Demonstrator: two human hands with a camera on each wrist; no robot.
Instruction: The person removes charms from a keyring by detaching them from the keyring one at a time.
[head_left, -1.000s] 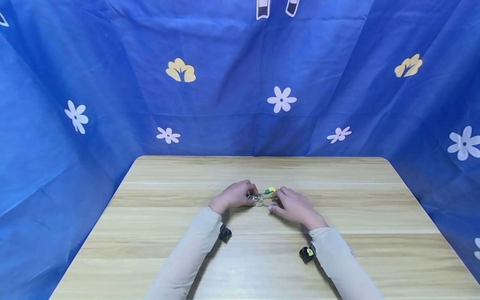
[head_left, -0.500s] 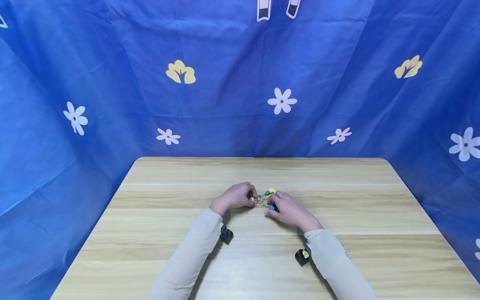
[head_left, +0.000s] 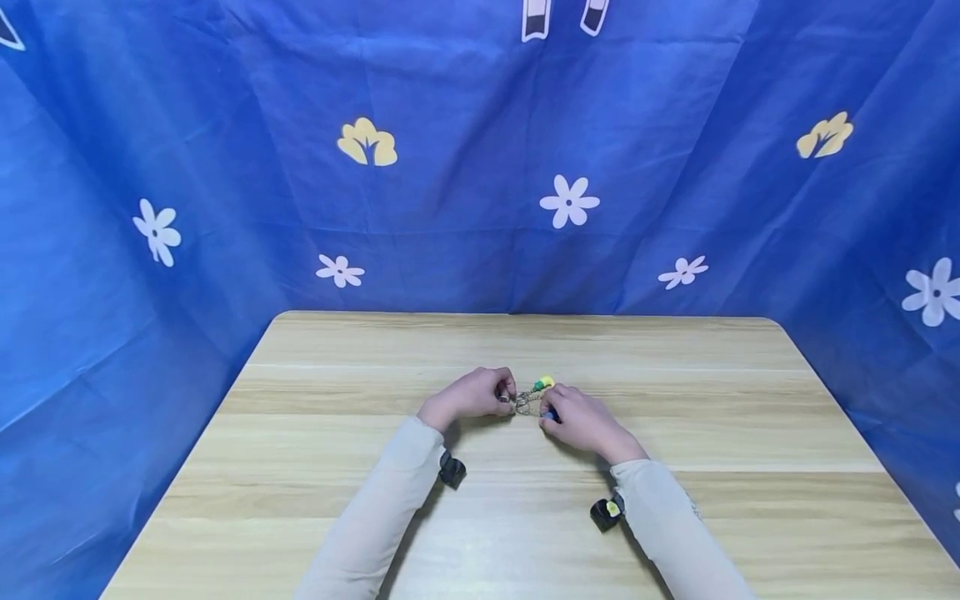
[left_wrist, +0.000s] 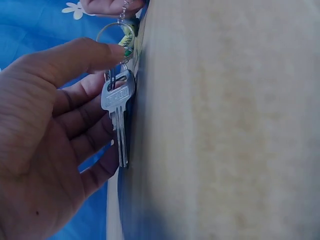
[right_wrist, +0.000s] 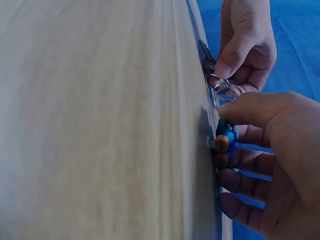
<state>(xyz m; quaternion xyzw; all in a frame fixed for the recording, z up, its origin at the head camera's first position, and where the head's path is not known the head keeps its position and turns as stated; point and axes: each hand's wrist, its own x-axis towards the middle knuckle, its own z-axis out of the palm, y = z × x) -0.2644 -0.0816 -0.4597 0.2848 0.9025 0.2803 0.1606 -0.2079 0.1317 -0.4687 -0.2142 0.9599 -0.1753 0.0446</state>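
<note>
1. Change since the frame one second earlier: the right hand point(head_left: 588, 419) has drawn its fingers in around the blue-and-orange charm point(right_wrist: 222, 144); the index finger and thumb were spread wider then. The left hand point(head_left: 472, 393) is in nearly the same place.
2. Location: the key ring point(head_left: 522, 406) is between the hands, about midway between the left and right edges of the table point(head_left: 247, 517) and toward its far edge. The near corners are out of view.
3. Left grip: thumb and fingers pinch the key ring where the key point(left_wrist: 118, 95) joins it. The blade lies alongside the other fingers.
4. Right grip: curled fingers hold the blue-and-orange charm, with the thumb at its ring-side end. Firmness cannot be told.
5. Loose part: the yellow-and-green charm point(head_left: 543, 383) lies just beside the right fingertips, on their far-edge side.
6. Probable reason: holding opposite ends steadies the key ring and spreads the chains point(left_wrist: 124, 10); working low should let the table bear the weight.
</note>
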